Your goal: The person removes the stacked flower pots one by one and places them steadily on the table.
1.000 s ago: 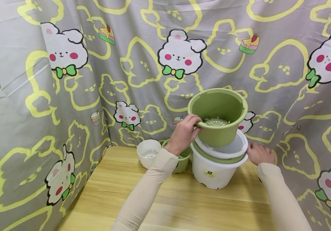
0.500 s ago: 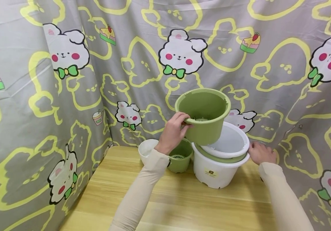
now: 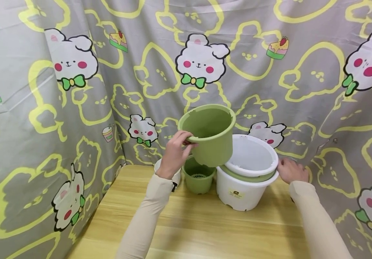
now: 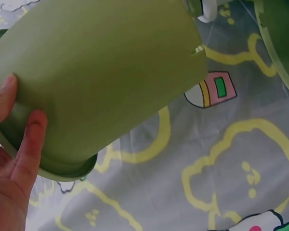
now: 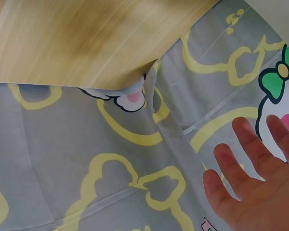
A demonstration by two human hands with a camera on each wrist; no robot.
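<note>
My left hand pinches the near left rim of a green plastic flower pot, holding it tilted above the table. In the left wrist view, fingers show against the outer wall of this pot. To its right stands a nested stack: a large white flower pot with a yellow label, a green pot's rim, and a white pot on top. My right hand is at the stack's right rim; in the right wrist view its fingers are extended and loosely spread.
A smaller green pot with a slotted bottom stands left of the stack. Behind my left wrist, a small white pot is partly hidden. The wooden table meets a patterned curtain at the back and sides.
My left hand has carried the green pot from above the white stack to the left, and slightly lower, uncovering the top white pot. My right hand stays beside the stack's rim.
</note>
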